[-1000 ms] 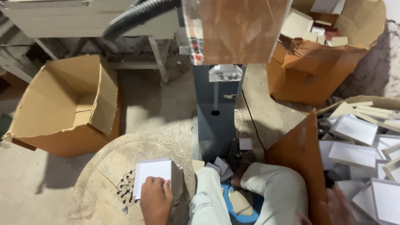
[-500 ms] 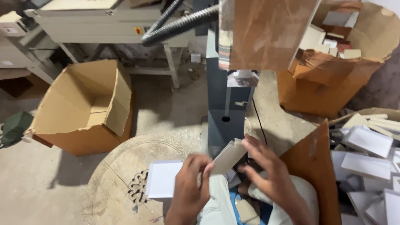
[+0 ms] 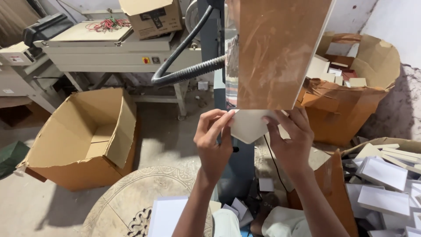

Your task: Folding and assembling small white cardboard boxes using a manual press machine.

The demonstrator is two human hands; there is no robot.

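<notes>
Both hands pinching one small white box at 12 o'clock

Left hand and right hand clamp the white box between them, right under the brown board.

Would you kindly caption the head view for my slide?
Both hands, left hand and right hand, hold a pale card beneath a brown panel.

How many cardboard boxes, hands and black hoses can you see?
Brown cardboard boxes: 4 — open box on the floor, box on the machine, full box, box of white pieces
Hands: 2 — left hand, right hand
Black hoses: 1 — hose
Total: 7
</notes>
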